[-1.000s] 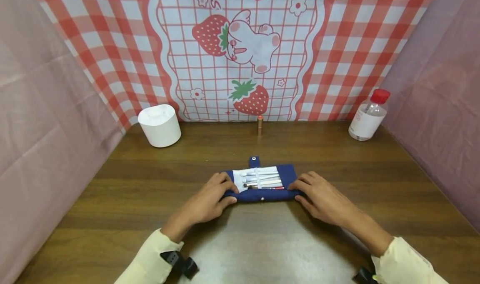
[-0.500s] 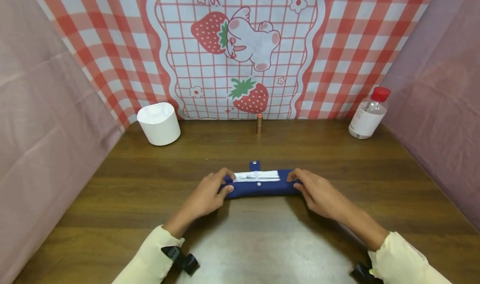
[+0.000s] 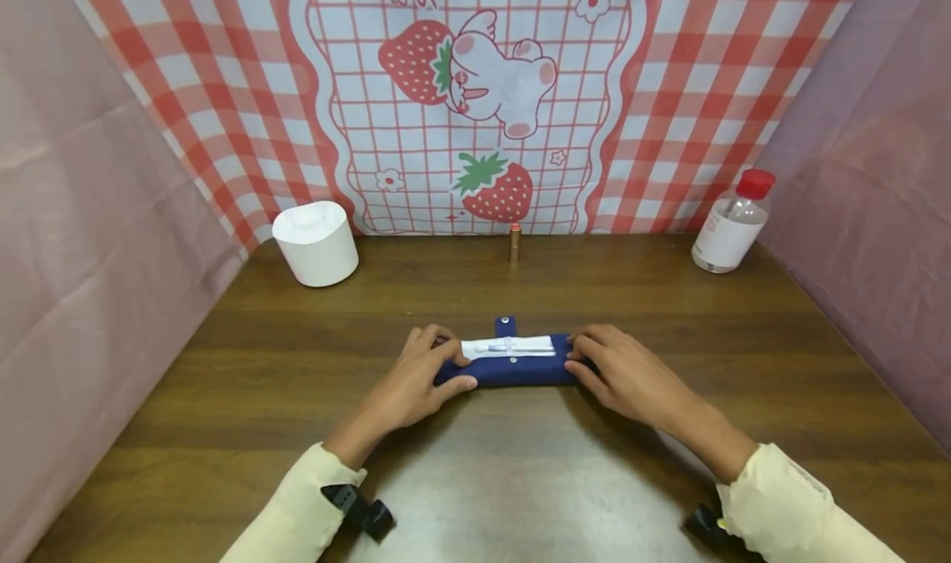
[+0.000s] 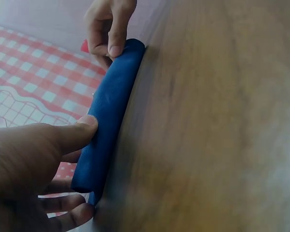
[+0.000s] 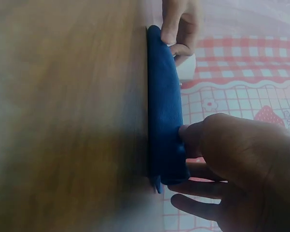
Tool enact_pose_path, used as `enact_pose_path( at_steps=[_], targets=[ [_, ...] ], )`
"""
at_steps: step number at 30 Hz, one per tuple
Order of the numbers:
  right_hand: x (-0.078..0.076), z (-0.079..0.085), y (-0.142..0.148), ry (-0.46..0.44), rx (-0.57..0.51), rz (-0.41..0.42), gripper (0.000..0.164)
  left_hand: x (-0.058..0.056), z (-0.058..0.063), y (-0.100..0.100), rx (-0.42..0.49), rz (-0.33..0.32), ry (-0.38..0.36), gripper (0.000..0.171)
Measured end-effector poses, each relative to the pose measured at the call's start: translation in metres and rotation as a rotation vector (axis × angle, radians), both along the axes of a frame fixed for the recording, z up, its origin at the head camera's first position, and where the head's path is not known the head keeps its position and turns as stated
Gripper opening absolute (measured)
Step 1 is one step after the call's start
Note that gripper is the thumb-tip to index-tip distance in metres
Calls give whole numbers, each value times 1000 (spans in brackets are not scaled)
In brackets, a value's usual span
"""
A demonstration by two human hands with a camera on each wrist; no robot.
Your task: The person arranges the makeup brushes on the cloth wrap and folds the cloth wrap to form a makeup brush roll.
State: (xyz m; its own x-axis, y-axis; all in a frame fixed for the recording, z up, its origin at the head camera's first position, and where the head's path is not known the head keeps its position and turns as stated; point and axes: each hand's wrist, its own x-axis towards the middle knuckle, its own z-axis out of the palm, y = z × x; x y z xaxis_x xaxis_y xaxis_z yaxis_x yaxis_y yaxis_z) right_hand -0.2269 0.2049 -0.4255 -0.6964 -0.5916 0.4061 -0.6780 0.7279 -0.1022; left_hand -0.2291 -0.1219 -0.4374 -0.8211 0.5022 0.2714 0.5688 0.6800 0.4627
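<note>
A navy blue brush roll (image 3: 523, 372) lies partly rolled up on the table, its near side folded into a thick tube. Above the fold a strip of white lining shows with a few pale brush handles (image 3: 531, 350), and a snap tab (image 3: 505, 327) sticks out at the back. With thumb and fingers my left hand (image 3: 412, 385) holds the left end of the tube. The right end is held by my right hand (image 3: 631, 377), thumb on the near side. In the left wrist view the blue tube (image 4: 108, 116) stretches between both hands; most of the brushes are hidden inside.
A white cup-like container (image 3: 318, 249) stands at the back left. A small brown tube with a red tip (image 3: 514, 245) stands upright at the back middle. At the back right is a clear bottle with a red cap (image 3: 724, 233). A checked strawberry cloth (image 3: 446, 167) hangs behind.
The near edge of the brush roll has been rolled away from me, covering most of the brushes. Over the last half second both hands have shifted slightly on its ends.
</note>
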Motion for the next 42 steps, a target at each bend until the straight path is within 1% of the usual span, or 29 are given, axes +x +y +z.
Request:
enact_pose_path(
  at_steps=[3, 8, 13, 16, 18, 21, 23, 25, 27, 30, 33, 35, 37, 42],
  targets=[
    [-6, 1, -2, -20, -5, 25, 11, -3, 1, 2, -17, -31, 42, 17],
    [-20, 4, -4, -97, -20, 66, 9, -12, 3, 7, -91, -66, 95, 15],
    [-33, 8, -6, -155, -18, 92, 5, -22, 7, 10, -129, -75, 81, 13],
    [-38, 9, -8, -183, -25, 109, 4, -26, 7, 12, -130, -75, 44, 11],
    [-41, 10, -10, -216, -38, 131, 10, -28, 6, 14, -99, -70, 17, 10],
    [-45, 15, -15, -298, -42, 163, 28, -30, 4, 16, -16, -71, -22, 11],
    [-49, 18, -19, -371, -45, 180, 40, -31, 2, 16, 31, -80, -36, 12],
    [-54, 20, -24, -458, -70, 192, 49, -32, 1, 15, 55, -87, -47, 13],
    [-61, 21, -30, -516, -120, 183, 52, -33, 0, 14, 66, -87, -64, 13],
    [-68, 17, -40, -567, -197, 136, 50, -33, -2, 13, 63, -75, -95, 13],
    [-72, 15, -49, -555, -200, 94, 49, -34, -4, 11, 71, -72, -109, 12],
    [-74, 14, -55, -541, -187, 97, 49, -34, -4, 10, 79, -74, -105, 12],
    [-74, 13, -61, -517, -202, 92, 47, -34, -5, 9, 89, -82, -91, 12],
    [-73, 4, -67, -428, -355, 22, 24, -37, -7, 8, 114, -106, -70, 12]
  ],
)
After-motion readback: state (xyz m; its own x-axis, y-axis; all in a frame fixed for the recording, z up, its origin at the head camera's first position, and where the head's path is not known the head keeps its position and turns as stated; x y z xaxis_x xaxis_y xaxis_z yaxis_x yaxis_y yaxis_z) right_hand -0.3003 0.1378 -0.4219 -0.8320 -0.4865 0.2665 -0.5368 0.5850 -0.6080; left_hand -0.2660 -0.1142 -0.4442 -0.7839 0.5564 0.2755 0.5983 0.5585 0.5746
